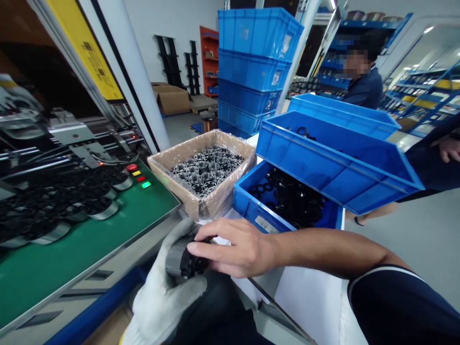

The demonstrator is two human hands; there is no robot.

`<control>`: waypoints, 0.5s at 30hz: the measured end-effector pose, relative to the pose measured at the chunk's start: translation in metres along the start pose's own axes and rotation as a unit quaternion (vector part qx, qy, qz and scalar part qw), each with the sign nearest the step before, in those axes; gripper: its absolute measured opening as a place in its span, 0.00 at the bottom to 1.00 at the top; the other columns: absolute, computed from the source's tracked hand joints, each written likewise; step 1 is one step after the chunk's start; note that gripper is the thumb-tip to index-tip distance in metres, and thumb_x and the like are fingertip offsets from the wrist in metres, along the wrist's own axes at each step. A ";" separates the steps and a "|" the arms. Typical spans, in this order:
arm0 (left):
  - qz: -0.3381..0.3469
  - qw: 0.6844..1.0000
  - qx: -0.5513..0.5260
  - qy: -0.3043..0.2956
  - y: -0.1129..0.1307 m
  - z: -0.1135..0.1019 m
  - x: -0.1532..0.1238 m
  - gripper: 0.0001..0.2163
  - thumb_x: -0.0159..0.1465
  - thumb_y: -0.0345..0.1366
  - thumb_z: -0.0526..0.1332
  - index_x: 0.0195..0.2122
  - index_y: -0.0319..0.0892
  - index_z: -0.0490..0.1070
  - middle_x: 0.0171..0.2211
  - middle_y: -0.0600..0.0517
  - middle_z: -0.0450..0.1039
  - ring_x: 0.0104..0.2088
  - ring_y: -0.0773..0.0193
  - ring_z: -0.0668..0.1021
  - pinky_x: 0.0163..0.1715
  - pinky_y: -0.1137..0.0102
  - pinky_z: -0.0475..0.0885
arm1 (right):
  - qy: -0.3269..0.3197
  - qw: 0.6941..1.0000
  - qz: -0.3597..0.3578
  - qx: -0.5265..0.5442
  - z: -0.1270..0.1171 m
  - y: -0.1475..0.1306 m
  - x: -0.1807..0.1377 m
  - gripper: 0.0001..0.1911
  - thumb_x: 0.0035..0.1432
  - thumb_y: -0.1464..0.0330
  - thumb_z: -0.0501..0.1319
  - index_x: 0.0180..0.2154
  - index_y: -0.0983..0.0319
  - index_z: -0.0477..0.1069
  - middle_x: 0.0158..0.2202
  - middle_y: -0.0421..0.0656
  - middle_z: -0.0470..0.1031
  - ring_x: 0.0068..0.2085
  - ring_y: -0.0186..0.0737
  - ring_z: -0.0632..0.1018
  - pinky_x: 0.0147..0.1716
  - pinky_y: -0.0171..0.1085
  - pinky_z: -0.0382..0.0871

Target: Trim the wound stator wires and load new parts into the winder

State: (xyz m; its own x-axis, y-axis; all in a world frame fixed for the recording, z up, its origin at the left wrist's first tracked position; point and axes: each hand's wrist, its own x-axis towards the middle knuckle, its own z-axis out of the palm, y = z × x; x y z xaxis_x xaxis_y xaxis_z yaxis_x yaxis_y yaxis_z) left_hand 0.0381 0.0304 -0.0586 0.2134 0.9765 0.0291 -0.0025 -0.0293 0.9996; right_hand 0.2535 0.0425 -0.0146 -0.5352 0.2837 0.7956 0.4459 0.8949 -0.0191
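Note:
My left hand [163, 287], in a white glove, grips a small dark round part [189, 263] low in the middle of the view. My bare right hand [233, 247] lies over the top of that part, its fingers touching it. Just beyond my hands stands a cardboard box [168, 165] lined with plastic and filled with several metal ring-shaped parts [206, 167]. To its right a blue bin [247, 203] holds a heap of black plastic parts [291, 196].
A machine with a green table [89, 235], coloured buttons [138, 175] and black round fixtures fills the left. Tilted blue bins [334, 158] sit over the lower bin; a stack of blue crates [253, 67] stands behind. A person [362, 72] stands at the back right; another person's hand [449, 148] shows at the right edge.

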 end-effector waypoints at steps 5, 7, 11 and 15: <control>-0.044 0.998 0.031 0.012 -0.010 -0.008 -0.002 0.37 0.50 0.43 0.74 0.62 0.44 0.70 0.61 0.43 0.75 0.62 0.41 0.76 0.68 0.49 0.65 | -0.005 1.000 -0.014 0.002 0.001 0.002 -0.001 0.12 0.68 0.69 0.63 0.50 0.69 0.77 0.46 0.49 0.78 0.46 0.35 0.77 0.48 0.30 0.75; -0.044 0.998 0.035 0.009 -0.012 -0.009 -0.001 0.37 0.50 0.43 0.73 0.63 0.44 0.69 0.62 0.43 0.74 0.63 0.41 0.75 0.68 0.48 0.63 | -0.014 1.000 -0.005 -0.004 0.002 0.002 -0.002 0.13 0.69 0.68 0.63 0.50 0.69 0.77 0.47 0.49 0.78 0.47 0.35 0.77 0.48 0.31 0.75; -0.006 0.999 0.034 -0.009 -0.012 -0.009 0.000 0.38 0.51 0.43 0.74 0.65 0.46 0.69 0.60 0.44 0.76 0.60 0.42 0.77 0.64 0.52 0.71 | -0.052 0.998 0.025 -0.006 0.003 0.000 -0.005 0.16 0.70 0.65 0.62 0.53 0.69 0.76 0.48 0.52 0.76 0.49 0.37 0.77 0.51 0.32 0.75; 0.020 0.999 0.044 -0.019 -0.012 -0.010 0.001 0.35 0.53 0.41 0.74 0.64 0.48 0.70 0.61 0.47 0.75 0.62 0.43 0.76 0.64 0.54 0.71 | -0.099 0.995 0.004 -0.016 0.003 0.002 -0.007 0.15 0.70 0.66 0.62 0.53 0.67 0.76 0.48 0.51 0.77 0.49 0.37 0.76 0.52 0.33 0.75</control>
State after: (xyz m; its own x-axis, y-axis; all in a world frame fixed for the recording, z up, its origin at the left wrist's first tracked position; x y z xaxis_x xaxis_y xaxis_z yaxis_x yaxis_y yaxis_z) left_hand 0.0284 0.0340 -0.0704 0.2519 0.9654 0.0673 0.0736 -0.0884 0.9934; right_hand 0.2555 0.0432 -0.0218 -0.6605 0.3565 0.6608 0.4726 0.8812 -0.0030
